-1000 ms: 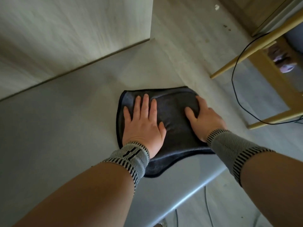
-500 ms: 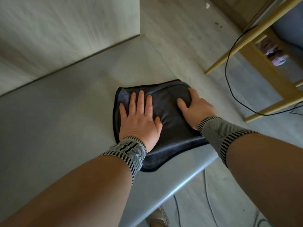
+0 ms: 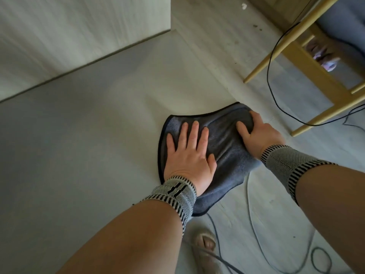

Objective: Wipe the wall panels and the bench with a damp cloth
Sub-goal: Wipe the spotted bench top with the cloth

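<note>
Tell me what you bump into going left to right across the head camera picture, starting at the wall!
Wall panel → bench → left hand pressing flat on the dark cloth → right hand on the cloth's right edge → wooden chair leg.
</note>
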